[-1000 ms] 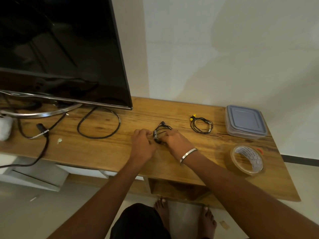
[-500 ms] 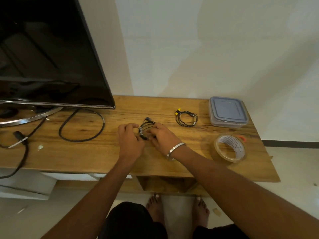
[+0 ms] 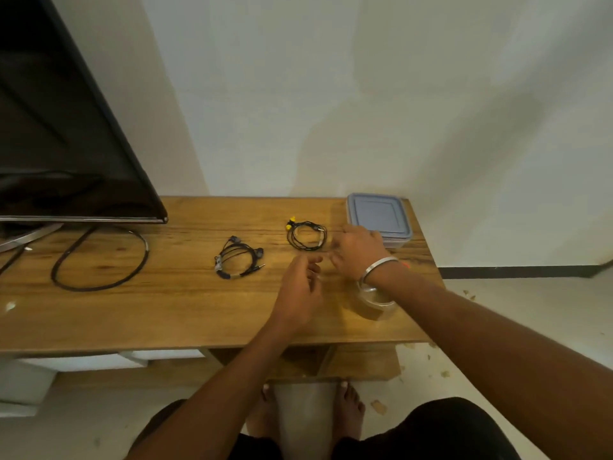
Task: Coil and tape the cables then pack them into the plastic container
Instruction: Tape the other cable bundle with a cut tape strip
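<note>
A coiled black earphone cable (image 3: 238, 262) with a strip of tape on it lies free on the wooden table (image 3: 166, 313). A second coiled black cable with a yellow end (image 3: 306, 235) lies further right. The plastic container (image 3: 378, 215) with its blue-grey lid on stands at the back right corner. My right hand (image 3: 356, 254), with a silver bangle at the wrist, hovers between the yellow-ended cable and the container and holds nothing. My left hand (image 3: 300, 292) is just in front, fingers loosely curled and empty. The clear tape roll (image 3: 374, 302) lies partly hidden under my right wrist.
A black TV (image 3: 66, 144) on a metal stand fills the left side. A large loop of thick black cable (image 3: 99, 257) lies in front of it. The table ends just right of the container. My bare feet (image 3: 308, 403) stand below the front edge.
Both hands have let go of the coiled earphone cable and moved right toward the tape roll and container. The view has swung to the right.
</note>
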